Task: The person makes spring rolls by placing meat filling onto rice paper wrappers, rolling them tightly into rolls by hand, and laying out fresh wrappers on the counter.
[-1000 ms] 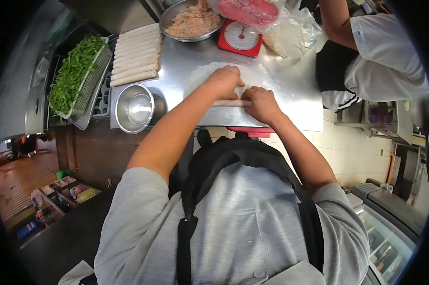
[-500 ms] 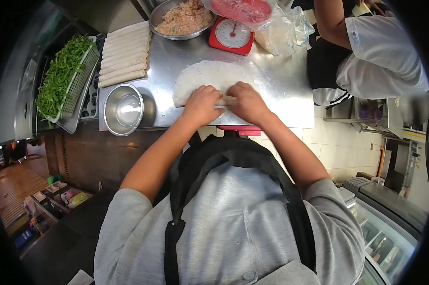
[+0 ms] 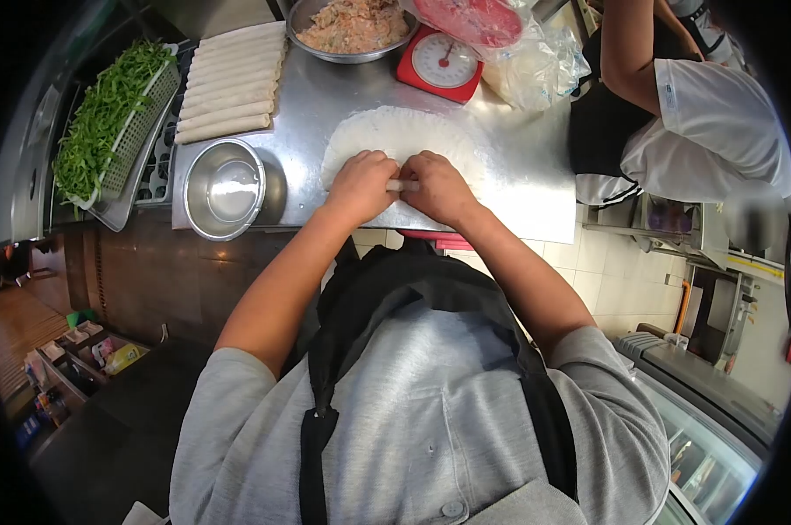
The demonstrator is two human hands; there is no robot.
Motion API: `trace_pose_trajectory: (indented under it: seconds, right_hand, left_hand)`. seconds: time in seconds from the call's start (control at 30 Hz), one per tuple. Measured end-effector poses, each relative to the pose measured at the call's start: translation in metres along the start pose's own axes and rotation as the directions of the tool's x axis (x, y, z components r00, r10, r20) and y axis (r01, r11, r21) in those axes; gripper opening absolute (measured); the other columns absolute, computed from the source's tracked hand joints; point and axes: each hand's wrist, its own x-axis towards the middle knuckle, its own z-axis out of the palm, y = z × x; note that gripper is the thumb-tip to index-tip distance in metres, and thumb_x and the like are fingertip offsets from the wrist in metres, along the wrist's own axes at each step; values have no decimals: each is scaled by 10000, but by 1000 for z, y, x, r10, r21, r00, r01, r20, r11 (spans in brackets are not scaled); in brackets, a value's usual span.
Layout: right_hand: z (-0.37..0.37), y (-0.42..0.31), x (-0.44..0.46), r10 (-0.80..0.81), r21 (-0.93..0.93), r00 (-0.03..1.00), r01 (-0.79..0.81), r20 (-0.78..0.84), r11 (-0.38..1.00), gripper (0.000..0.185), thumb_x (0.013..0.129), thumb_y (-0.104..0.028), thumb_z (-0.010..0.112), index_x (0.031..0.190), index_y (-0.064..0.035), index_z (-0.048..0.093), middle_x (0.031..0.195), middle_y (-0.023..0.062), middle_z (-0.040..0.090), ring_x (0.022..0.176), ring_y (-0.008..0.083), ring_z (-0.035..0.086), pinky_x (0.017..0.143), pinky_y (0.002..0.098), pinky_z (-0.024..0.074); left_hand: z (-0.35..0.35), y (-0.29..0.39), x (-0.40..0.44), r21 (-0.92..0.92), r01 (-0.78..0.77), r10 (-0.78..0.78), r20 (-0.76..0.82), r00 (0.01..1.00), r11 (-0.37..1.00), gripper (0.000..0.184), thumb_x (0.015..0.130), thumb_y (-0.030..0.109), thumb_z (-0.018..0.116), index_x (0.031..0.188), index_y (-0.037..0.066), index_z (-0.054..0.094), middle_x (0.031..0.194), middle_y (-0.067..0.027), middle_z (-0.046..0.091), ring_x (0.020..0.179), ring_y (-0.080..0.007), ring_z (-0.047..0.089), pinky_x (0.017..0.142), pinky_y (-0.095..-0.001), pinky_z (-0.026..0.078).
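A thin whitish wrapper sheet lies spread on the steel table. Along its near edge is a narrow pale roll, whose middle shows between my hands. My left hand is closed over the left part of the roll, fingers curled. Close beside it, my right hand has its fingers bent round the right part. Both hands hide the ends of the roll. To the left stands a round metal bowl with a shiny inside.
Finished pale rolls lie side by side at the back left, near a basket of cut greens. Behind are a bowl of filling, a red scale and plastic bags. A co-worker stands at the right.
My left hand has come down from the sheet onto the roll, and my hands have drawn close together. The view has shifted slightly.
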Motion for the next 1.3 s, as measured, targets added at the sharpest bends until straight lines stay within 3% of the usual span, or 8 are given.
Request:
trace_pose_trajectory:
  seconds: [0.47,0.77,0.93,1.0,1.13,1.27,1.3]
  right_hand:
    - [-7,17,-8,6,-171,999,2,47,985,188,772,-183,746,908,-55,726,925,154,690,948,353,658,878,446,518]
    - [-35,28,-32,174,-275,981,-145,87,950,276,780,-303,795,975,-121,729,998,69,709,1026,289,665,906,454,455]
    - [-45,42,-46,208,-276,975,-179,78,944,298,778,-308,800,998,-121,728,1027,71,700,1060,287,650,929,463,441]
    - [-46,42,-50,150,-293,989,-144,1,945,292,759,-260,803,997,-113,721,1034,90,682,1036,309,649,936,477,442]
    - [-36,28,-33,99,-233,994,-88,35,969,324,744,-233,811,1025,-103,714,1043,104,671,1032,325,648,920,468,474]
    - [-20,22,-19,13,-175,998,-2,62,984,309,746,-203,801,1010,-74,706,1004,127,663,992,347,639,877,449,521]
    - [-17,18,-15,-23,-158,999,29,41,987,300,743,-197,799,1000,-74,703,997,127,664,986,349,640,875,452,520]
  left_hand:
    - [-15,-6,-3,70,68,-75,101,992,995,264,728,159,835,960,63,753,1006,-119,686,1054,-330,642,940,-430,519]
    - [-25,-19,-9,85,80,-90,117,989,993,275,730,130,803,1000,77,786,1028,-117,710,1067,-315,653,947,-423,525]
    - [-38,-29,-18,130,94,-111,132,985,987,322,737,163,815,1050,98,780,1070,-95,703,1096,-303,641,968,-425,506]
    - [-37,-26,-24,155,64,-77,80,994,986,344,738,169,817,1072,102,772,1081,-84,695,1110,-294,632,978,-425,494]
    - [-24,-26,-20,112,-16,17,-4,1000,994,389,733,184,820,1109,108,754,1084,-70,672,1133,-274,610,994,-422,463]
    - [-18,-32,-17,63,-7,4,50,999,998,365,726,177,819,1079,107,755,1065,-72,668,1114,-282,612,987,-425,466]
    - [-20,-29,-16,59,-32,32,4,999,998,346,725,168,817,1059,103,752,1057,-73,670,1104,-288,615,981,-430,475]
